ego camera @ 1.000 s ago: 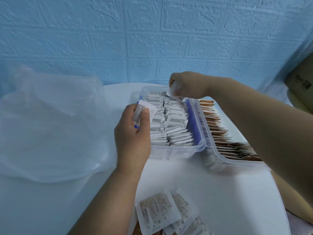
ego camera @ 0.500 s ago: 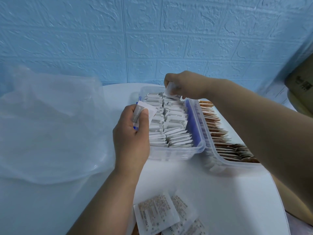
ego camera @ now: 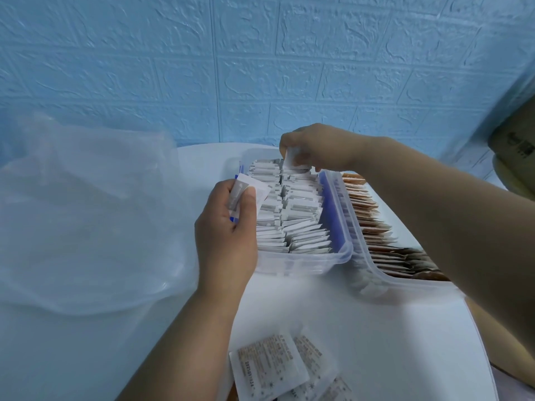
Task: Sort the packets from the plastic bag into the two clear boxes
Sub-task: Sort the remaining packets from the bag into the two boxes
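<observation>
A blue brick-patterned wall is rising behind the white tabletop. A brownish cardboard box is sitting at the right edge.

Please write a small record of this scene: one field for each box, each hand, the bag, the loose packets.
left box: clear, filled with white packets on edge
right box: clear, holds brown packets
left hand: grips a small stack beside the left box
right hand: pinches one packet at the left box's far end
plastic bag: on the table, left of the boxes
loose packets: printed, flat, at the table's near edge
</observation>
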A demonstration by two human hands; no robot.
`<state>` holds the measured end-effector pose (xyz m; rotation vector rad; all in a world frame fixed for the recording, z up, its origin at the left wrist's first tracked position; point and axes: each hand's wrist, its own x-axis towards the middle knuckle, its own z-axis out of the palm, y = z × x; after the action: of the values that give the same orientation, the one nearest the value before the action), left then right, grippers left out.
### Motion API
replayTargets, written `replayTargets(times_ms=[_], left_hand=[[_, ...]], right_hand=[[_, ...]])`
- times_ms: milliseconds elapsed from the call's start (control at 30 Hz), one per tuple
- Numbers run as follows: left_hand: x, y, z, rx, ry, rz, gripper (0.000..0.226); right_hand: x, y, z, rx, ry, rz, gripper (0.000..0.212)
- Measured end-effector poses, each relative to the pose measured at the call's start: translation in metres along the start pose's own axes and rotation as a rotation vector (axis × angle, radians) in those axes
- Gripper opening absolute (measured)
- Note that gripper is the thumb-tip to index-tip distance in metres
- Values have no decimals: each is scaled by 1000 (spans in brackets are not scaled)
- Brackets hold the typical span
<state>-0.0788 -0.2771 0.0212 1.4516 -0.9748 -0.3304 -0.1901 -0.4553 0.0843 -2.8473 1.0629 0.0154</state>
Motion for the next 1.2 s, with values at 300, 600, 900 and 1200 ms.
replayTargets(times_ms=[300, 600, 900, 1200], left_hand=[[0, 2, 0, -1, -6, 0, 17], [0, 1, 0, -9, -7, 4, 13], [0, 1, -1, 3, -12, 14, 25], [0, 1, 0, 3, -20, 5, 18]], right_hand=[[-2, 6, 10, -1, 114, 19, 11], [-5, 7, 7, -41, 85, 47, 20], [-5, 8, 5, 18, 97, 82, 17], [0, 1, 6, -66, 78, 92, 13]])
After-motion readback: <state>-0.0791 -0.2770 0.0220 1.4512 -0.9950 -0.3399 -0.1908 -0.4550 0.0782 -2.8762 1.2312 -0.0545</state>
